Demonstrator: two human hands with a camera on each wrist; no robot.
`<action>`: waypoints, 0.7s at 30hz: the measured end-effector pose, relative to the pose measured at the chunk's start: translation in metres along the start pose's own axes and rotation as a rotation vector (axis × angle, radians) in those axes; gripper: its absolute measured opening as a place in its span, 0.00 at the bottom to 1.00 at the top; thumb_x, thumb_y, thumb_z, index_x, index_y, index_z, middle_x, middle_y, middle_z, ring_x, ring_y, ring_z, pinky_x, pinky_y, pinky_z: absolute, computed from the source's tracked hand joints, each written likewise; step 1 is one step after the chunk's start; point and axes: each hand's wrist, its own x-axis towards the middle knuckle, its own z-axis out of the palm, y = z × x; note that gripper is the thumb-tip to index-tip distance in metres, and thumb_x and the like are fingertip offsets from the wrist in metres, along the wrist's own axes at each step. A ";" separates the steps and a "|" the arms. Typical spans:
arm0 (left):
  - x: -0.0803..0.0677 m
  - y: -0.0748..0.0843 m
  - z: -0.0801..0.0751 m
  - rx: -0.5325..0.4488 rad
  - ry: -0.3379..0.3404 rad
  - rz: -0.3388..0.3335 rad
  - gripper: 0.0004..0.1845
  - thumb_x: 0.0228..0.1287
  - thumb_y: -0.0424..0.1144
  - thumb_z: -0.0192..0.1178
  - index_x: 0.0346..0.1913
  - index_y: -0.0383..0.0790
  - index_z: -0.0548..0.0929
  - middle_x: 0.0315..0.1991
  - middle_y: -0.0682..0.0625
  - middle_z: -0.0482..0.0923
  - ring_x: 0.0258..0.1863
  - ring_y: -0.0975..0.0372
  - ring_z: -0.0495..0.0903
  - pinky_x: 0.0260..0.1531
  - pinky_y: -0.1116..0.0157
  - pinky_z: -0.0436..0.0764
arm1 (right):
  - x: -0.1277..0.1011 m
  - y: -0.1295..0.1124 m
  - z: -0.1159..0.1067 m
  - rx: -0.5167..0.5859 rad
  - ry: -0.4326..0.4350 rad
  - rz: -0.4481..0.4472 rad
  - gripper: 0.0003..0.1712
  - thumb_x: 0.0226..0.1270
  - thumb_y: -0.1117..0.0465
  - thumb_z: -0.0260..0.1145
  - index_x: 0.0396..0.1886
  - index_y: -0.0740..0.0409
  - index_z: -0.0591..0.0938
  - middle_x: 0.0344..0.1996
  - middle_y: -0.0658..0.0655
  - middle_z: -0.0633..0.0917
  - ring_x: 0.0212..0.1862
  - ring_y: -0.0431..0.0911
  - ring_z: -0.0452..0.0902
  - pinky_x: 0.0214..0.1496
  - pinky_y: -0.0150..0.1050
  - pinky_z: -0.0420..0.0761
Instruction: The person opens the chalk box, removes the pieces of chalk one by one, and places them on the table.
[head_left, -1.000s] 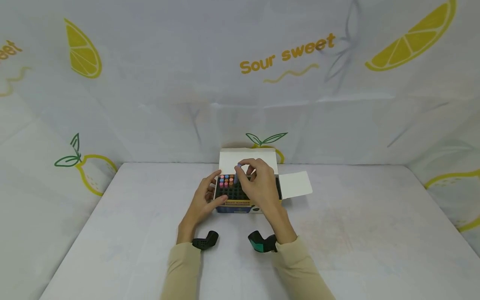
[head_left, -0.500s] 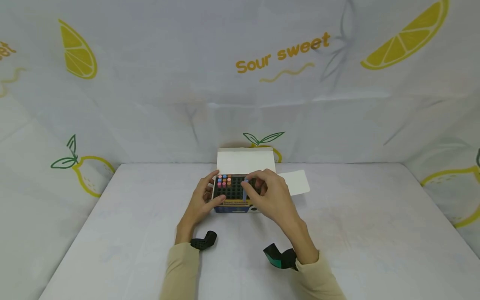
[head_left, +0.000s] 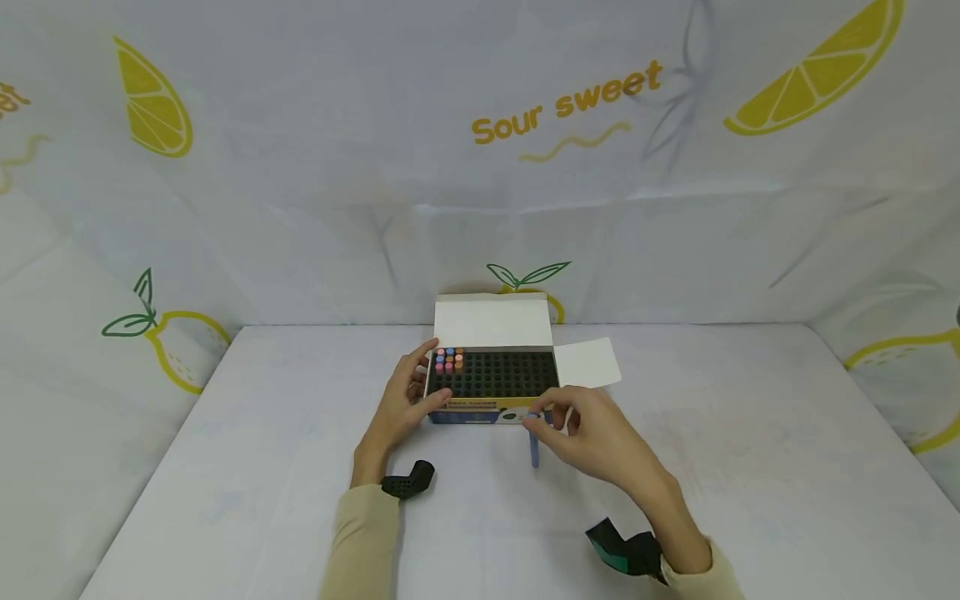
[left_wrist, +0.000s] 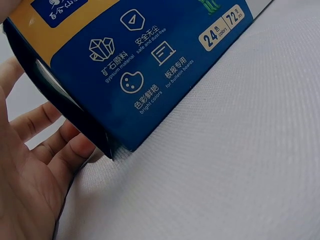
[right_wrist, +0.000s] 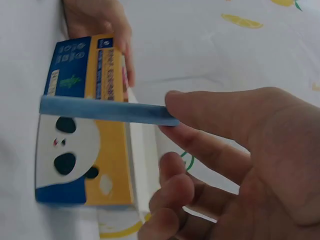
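Head view: an open blue-and-yellow cardboard chalk box is seen at frame centre on the white cloth-covered table, with its white lid flap raised behind and a white side flap folded out to the right. A black grid insert is shown inside; only its upper-left corner is filled, by a small cluster of coloured chalk sticks, the other cells being dark. The box's left end is gripped by the left hand, thumb along the front edge, fingers curled at the side. A blue chalk stick is pinched at its top by the right hand, just in front of the box's lower right corner, hanging roughly upright over the cloth. Wide bare cloth is left on the right, on the left and in front of the box.

Left wrist view: the box's blue printed front fills the upper left, its dark corner touched by the left hand's fingers at lower left. Bare cloth takes up the right of the frame.

Right wrist view: the blue chalk stick is held between thumb and fingertips, lying across the box's panda-printed front. The left hand is seen at the box's far end, upper left.
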 end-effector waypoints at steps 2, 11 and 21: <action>0.000 0.000 0.000 0.001 0.001 -0.001 0.41 0.64 0.48 0.67 0.79 0.54 0.63 0.57 0.37 0.69 0.40 0.56 0.69 0.38 0.68 0.75 | -0.003 0.008 -0.002 0.010 -0.045 0.011 0.05 0.66 0.58 0.72 0.37 0.53 0.89 0.22 0.48 0.77 0.23 0.40 0.69 0.26 0.33 0.73; -0.001 -0.002 0.000 -0.013 -0.003 0.011 0.41 0.64 0.47 0.67 0.79 0.53 0.63 0.57 0.37 0.68 0.40 0.55 0.69 0.37 0.67 0.74 | -0.013 0.040 -0.006 0.078 -0.195 0.102 0.09 0.64 0.53 0.74 0.35 0.55 0.90 0.22 0.49 0.77 0.24 0.39 0.69 0.24 0.34 0.72; -0.001 -0.001 0.000 -0.014 -0.003 0.008 0.41 0.64 0.49 0.66 0.79 0.55 0.63 0.57 0.39 0.68 0.40 0.56 0.70 0.37 0.67 0.75 | -0.010 0.056 -0.006 0.030 -0.168 0.158 0.08 0.62 0.57 0.75 0.35 0.57 0.91 0.23 0.49 0.78 0.26 0.41 0.70 0.26 0.33 0.70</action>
